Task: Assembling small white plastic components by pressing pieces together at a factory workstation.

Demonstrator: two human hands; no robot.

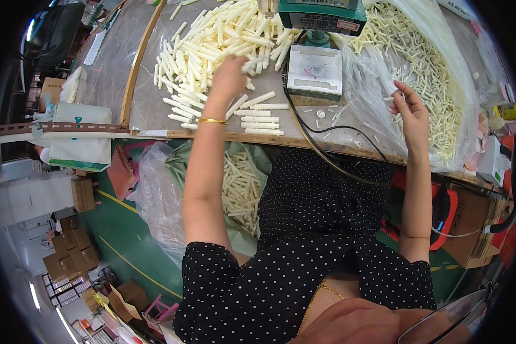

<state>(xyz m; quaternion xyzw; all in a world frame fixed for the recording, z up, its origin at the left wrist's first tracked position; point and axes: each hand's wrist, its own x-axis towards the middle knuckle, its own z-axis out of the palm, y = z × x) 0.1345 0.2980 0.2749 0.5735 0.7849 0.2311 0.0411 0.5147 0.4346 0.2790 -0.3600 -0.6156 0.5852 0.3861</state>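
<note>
My left hand (pixel 230 75) reaches over the workbench (pixel 155 109) into a big heap of cream-white ribbed plastic sticks (pixel 212 40), its fingers closed around one of them. A gold bangle sits on that wrist. Several sticks lie in a neat row (pixel 259 117) just right of the wrist. My right hand (pixel 411 112) is raised at the edge of a clear plastic bag (pixel 367 86) full of the same sticks (pixel 424 63) and pinches one small white stick between its fingertips.
A small green press machine (pixel 321 17) with a grey metal base (pixel 315 69) stands between the hands; a black cable (pixel 327 152) runs off the bench edge. A plastic bag of sticks (pixel 241 189) hangs below the bench. Cardboard boxes (pixel 69 252) stand on the green floor at left.
</note>
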